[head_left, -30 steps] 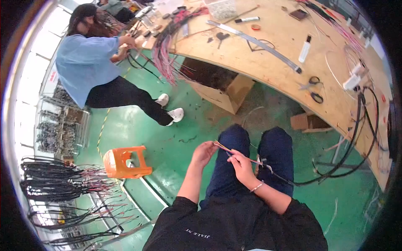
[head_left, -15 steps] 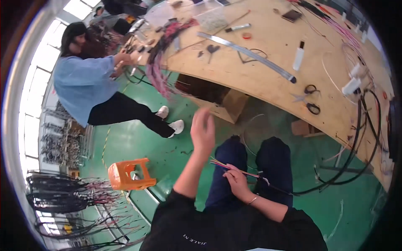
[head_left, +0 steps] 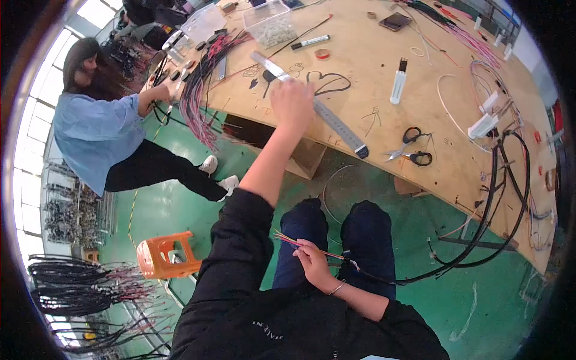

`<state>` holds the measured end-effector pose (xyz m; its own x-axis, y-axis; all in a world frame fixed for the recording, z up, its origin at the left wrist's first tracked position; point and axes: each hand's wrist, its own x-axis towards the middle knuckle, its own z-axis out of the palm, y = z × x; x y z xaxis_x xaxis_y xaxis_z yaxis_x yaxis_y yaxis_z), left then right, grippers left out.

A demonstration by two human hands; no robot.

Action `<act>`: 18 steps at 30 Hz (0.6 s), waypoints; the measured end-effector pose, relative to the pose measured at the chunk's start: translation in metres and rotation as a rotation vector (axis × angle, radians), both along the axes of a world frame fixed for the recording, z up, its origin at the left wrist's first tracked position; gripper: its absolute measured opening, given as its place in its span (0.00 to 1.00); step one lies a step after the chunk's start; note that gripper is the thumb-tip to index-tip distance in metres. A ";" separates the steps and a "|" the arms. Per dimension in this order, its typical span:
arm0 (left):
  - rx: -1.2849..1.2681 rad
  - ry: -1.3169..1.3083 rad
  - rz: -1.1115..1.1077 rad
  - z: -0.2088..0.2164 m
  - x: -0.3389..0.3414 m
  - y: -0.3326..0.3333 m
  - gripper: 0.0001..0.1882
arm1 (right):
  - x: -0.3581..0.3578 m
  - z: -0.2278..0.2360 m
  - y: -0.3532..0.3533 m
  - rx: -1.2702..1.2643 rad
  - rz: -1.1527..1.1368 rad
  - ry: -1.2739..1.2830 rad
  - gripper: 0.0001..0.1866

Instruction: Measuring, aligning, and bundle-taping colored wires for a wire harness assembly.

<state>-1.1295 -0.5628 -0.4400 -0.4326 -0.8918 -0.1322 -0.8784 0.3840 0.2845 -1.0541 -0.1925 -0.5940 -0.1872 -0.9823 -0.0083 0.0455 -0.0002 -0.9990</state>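
My left hand (head_left: 292,103) reaches open-fingered onto long metal ruler (head_left: 312,103) | my right hand (head_left: 312,261) pinches thin multicoloured wire bundle (head_left: 288,240) on lap.

Black long-sleeved top, dark blue trousers, and a thin bracelet (head_left: 336,288) on the right wrist.

The left hand (head_left: 292,103) is stretched out over the metal ruler (head_left: 318,108) on the table (head_left: 372,150). Coloured wires (head_left: 294,242) are pinched in the right hand (head_left: 313,262) above the lap. Scissors (head_left: 411,149) lie near the ruler's end.
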 end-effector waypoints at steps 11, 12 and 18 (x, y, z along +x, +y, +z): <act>-0.490 0.297 0.819 -0.025 0.041 -0.050 0.55 | -0.007 0.013 -0.008 0.008 0.063 0.037 0.09; -0.453 0.279 0.874 -0.023 0.046 -0.051 0.51 | -0.006 0.013 -0.009 0.011 0.067 0.039 0.09; -0.444 0.244 1.129 -0.015 0.079 -0.054 0.42 | 0.003 0.017 -0.001 -0.008 0.063 0.096 0.09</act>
<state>-1.0503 -0.6170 -0.4551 0.6368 -0.7284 0.2527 -0.7225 -0.4493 0.5256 -1.0516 -0.1936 -0.5775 -0.1244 -0.9921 0.0142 -0.0508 -0.0079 -0.9987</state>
